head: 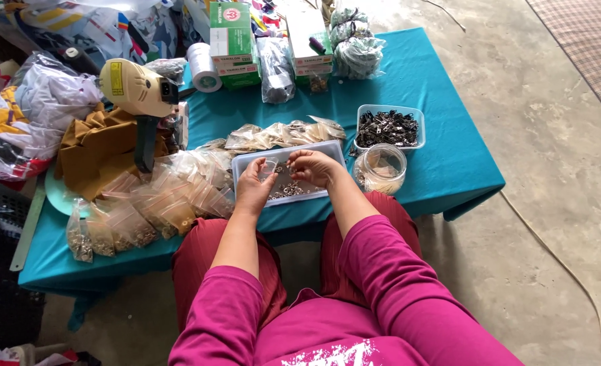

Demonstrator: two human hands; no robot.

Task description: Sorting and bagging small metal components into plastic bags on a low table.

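Magenta sleeves reach to the tray (246, 163) of metal bits. Left hand (254, 186) pinches a small clear bag (268, 167); right hand (312, 166), fingers curled, seems to grip a piece. Bits could easily spill past the bag's narrow mouth.

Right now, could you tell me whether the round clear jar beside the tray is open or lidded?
Open, as far as the view shows: the jar stands upright with a bare rim, no lid on it, and small pieces show inside it.

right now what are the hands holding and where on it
The left hand holds a small clear plastic bag by its upper edge, over the grey tray. The right hand pinches something small at the bag's mouth; what it is cannot be told.
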